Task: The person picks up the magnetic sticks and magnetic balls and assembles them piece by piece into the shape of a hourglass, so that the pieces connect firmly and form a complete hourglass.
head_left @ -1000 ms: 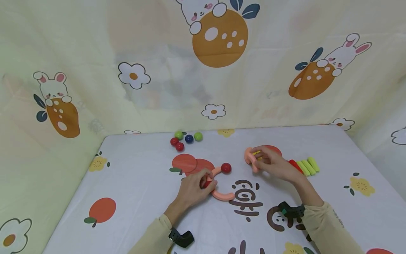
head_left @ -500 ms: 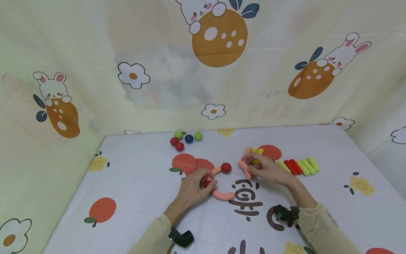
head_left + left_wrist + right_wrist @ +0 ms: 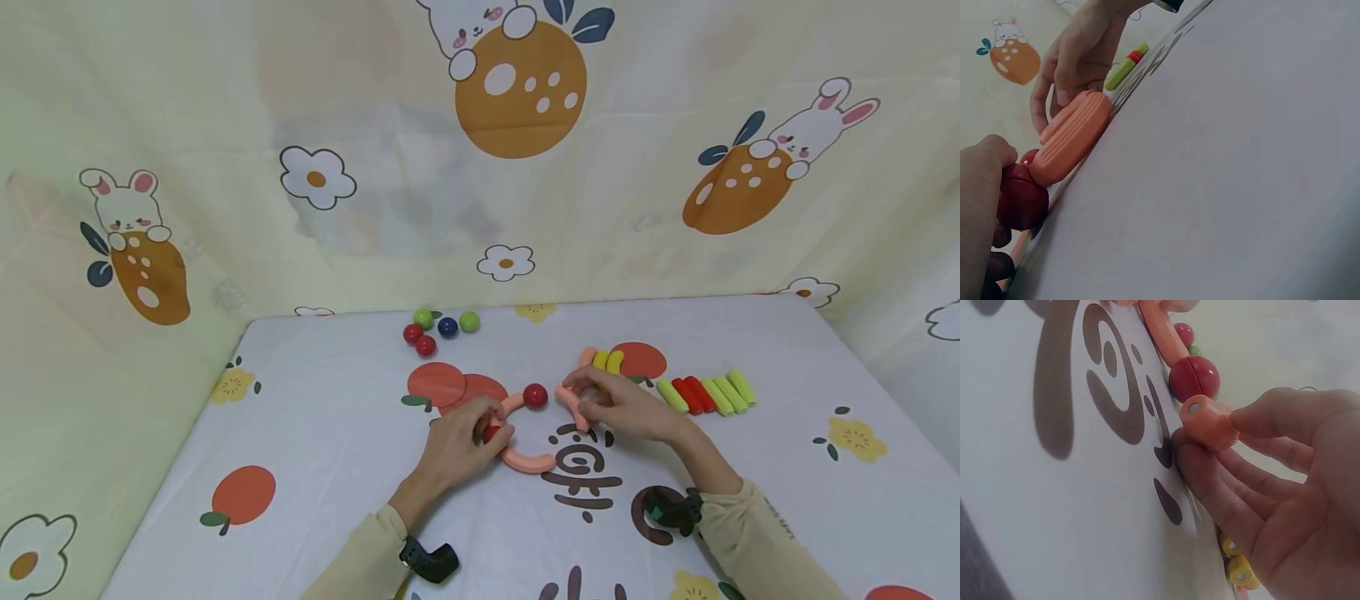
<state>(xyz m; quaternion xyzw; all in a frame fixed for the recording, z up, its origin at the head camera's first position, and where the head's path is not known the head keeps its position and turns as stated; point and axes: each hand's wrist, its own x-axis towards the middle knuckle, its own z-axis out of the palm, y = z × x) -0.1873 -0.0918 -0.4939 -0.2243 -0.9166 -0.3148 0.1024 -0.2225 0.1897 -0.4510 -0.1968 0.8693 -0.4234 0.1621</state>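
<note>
My left hand point(image 3: 457, 442) grips a red ball point(image 3: 1022, 197), mostly covered by the fingers in the head view. From that ball a curved pink magnetic stick point(image 3: 528, 462) runs right along the near side. Another pink stick point(image 3: 512, 403) leads up to a second red ball point(image 3: 535, 396). Just right of this second ball, my right hand point(image 3: 622, 404) pinches a third curved pink stick point(image 3: 572, 407) between thumb and fingers. A round metal disc shows on the end of this stick point(image 3: 1210, 422) in the right wrist view, close to the red ball.
Behind my right hand lie two yellow sticks point(image 3: 607, 361) beside one more pink stick point(image 3: 587, 356). A row of green and red sticks point(image 3: 697, 395) lies to the right. Several red, green and blue balls point(image 3: 447, 327) sit at the back. A printed cloth covers the table point(image 3: 337, 500).
My right hand has moved left and toward me with the pink stick, away from the yellow sticks and closer to the second red ball. The left hand has stayed in place.
</note>
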